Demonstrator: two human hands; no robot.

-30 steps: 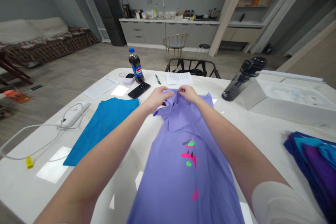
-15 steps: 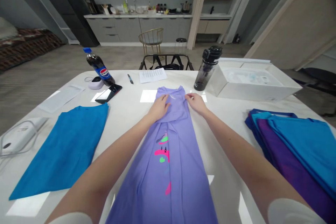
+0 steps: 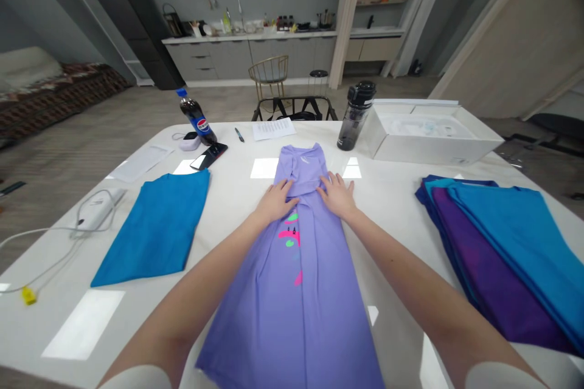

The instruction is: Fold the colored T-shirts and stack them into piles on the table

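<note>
A lavender shirt [image 3: 328, 292] lies lengthwise on the white table in front of me, its sides folded inward and its neckline at the far end. Pink and green print shows near its middle. My left hand [image 3: 276, 200] rests on the shirt's left edge below the neckline, fingers stretched over the cloth. On the opposite edge lies my right hand [image 3: 338, 196], fingers spread and fingertips touching the fabric. Neither hand grips the cloth. A folded blue shirt [image 3: 157, 228] is left of my left arm. To the right is a stack of folded clothes [image 3: 493, 243] in blue and purple.
Along the far side are a cola bottle [image 3: 197, 117], a phone [image 3: 208, 156], a pen [image 3: 239, 134], a printed sheet [image 3: 274, 129], a dark tumbler [image 3: 354, 117] and an open white box [image 3: 424, 149]. At left, a white power strip [image 3: 95, 211] trails a cable.
Both hands have slid down from near the neckline to lower on the shirt. My right fingers have gone from pinched at the edge to spread. The camera view has shifted.
</note>
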